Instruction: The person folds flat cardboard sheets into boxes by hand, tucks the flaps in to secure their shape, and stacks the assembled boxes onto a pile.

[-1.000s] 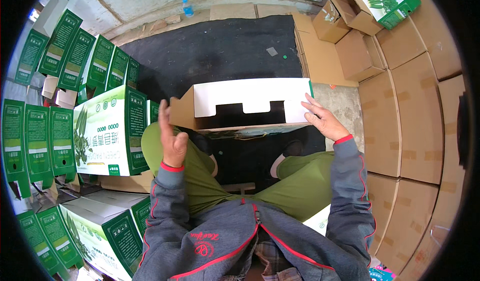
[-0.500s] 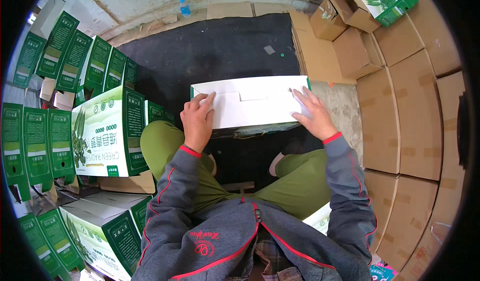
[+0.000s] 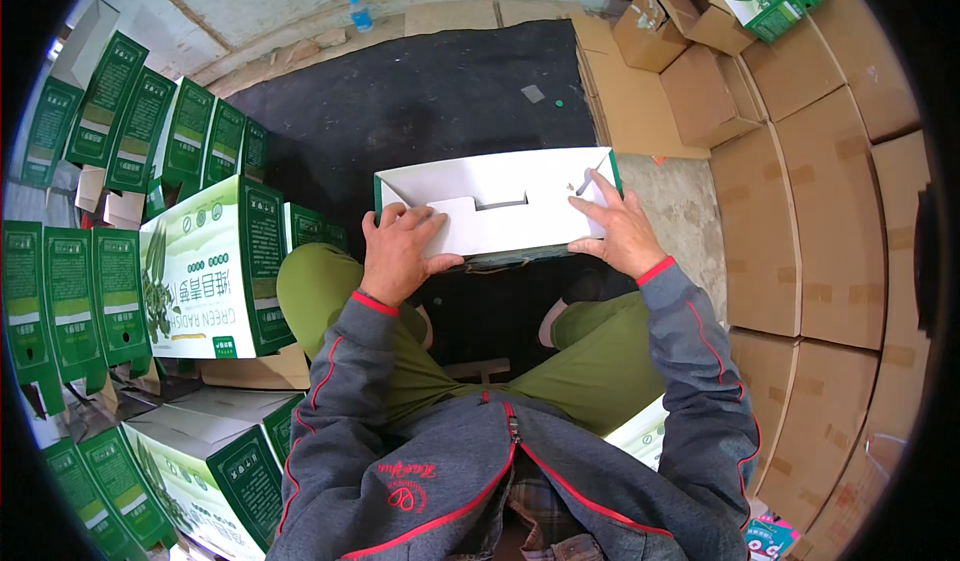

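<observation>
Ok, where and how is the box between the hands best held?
Probably by its two short ends, one palm from the left, one from the right. The box lies crosswise, ends facing sideways; the white flaps on top look thin, with a slot in the middle, so pinching them would likely bend them. The left hand and right hand are near those ends.

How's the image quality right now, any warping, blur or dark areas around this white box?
Head view: brown cartons bow with the fisheye, and the corners go black; head view: the white box is bright, though its flap edges show; head view: the black mat gives little surface detail; head view: left fingers and right fingers look fairly sharp.
</observation>
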Available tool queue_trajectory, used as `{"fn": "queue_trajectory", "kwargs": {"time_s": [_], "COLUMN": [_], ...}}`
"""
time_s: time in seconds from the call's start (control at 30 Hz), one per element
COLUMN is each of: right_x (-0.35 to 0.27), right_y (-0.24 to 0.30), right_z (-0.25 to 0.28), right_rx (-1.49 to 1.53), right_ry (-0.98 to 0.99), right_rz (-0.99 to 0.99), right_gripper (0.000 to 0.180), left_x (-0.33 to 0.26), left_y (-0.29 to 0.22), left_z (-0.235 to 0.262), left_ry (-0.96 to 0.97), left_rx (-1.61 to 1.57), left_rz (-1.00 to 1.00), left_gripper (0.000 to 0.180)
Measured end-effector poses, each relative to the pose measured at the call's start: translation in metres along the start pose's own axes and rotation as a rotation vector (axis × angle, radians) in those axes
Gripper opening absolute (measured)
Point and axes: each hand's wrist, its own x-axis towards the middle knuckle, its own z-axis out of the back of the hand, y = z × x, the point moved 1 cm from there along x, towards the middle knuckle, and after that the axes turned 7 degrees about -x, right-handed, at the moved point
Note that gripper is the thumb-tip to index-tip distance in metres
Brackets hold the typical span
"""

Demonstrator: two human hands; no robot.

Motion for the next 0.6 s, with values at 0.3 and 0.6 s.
{"fn": "queue_trajectory", "kwargs": {"time_s": [0.3,0.6], "right_x": [-0.0031,-0.0024], "right_y": [-0.0022,-0.0010], "right_z": [-0.0025,-0.0009], "right_rx": [-0.047,0.055], "right_ry": [0.002,-0.025], "right_rz": [0.078,0.027], "right_gripper": [0.058,0.061], "left_x": [-0.0011,-0.0027], "left_y": [0.0002,-0.0027], "left_z": [0.0013,0.0032], "left_ry": [0.072,0.003], "left_rx": [0.019,-0.045], "left_rz": [-0.024,0.022], "left_gripper": [0.055,0.061]}}
